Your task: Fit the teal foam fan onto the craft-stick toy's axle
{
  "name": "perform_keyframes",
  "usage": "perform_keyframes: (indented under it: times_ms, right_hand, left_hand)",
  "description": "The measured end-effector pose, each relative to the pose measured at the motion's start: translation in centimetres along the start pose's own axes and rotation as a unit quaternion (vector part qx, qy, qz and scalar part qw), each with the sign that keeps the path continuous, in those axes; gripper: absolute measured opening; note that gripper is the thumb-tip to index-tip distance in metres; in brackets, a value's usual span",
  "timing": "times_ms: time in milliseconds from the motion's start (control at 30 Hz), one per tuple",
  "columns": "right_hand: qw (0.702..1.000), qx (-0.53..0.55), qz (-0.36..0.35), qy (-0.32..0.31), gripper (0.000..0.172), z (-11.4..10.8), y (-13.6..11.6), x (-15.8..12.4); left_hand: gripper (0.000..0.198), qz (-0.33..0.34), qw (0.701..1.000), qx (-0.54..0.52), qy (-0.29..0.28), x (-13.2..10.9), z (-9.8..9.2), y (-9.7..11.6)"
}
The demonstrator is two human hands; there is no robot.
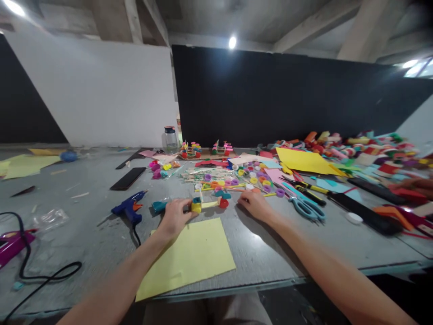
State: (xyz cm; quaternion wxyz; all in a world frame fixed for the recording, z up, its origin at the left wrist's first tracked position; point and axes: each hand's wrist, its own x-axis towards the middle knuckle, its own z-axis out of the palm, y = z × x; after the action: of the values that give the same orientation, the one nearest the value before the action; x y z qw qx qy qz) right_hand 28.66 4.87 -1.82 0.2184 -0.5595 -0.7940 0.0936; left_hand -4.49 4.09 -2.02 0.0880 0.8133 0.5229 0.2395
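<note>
My left hand (176, 215) is closed with its fingertips at the yellow cap end of a small craft model (211, 204). The model has a pale flat strip, a red round cap at its right end and a teal piece above that. A teal cap-like piece (158, 206) lies just left of the hand. My right hand (256, 204) rests on the table right of the model, apart from it, fingers curled in; whether it holds something small is hidden. A yellow paper sheet (196, 253) lies in front of the model, partly under my left wrist.
A blue glue gun (130, 207) and a black phone (128, 178) lie left. Behind stand two finished-looking cap models (191, 150) and a bottle (171, 139). Loose caps, sticks, scissors (306, 207) and coloured paper spread right. Another person's hand (417, 185) is at the far right.
</note>
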Motion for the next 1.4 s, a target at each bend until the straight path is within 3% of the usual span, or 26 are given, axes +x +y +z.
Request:
perform_keyframes:
  times_ms: [267,500,733,1033,1400]
  right_hand:
    - [0.997,0.047,-0.045,0.042,0.035,0.4,0.6,0.4]
    - [0.979,0.093,-0.166,0.071,0.04,-0.3,-0.3,0.0]
    - [0.966,0.031,-0.216,0.138,0.038,0.7,-2.5,0.4]
    - [0.954,-0.056,-0.258,0.142,0.028,1.1,-3.6,0.4]
    - [0.946,-0.077,-0.273,0.155,0.028,-0.2,-4.4,-0.8]
  left_hand:
    - [0.03,0.027,0.999,-0.022,0.007,0.4,0.4,-1.0]
    - [0.031,0.029,0.999,-0.008,0.037,0.4,0.6,-1.4]
    - [0.03,0.032,0.998,0.011,0.049,0.4,0.6,-1.3]
    - [0.029,0.033,0.998,0.006,0.046,0.6,1.0,-1.4]
    - [0.03,0.021,0.999,0.015,0.041,0.5,0.9,-1.1]
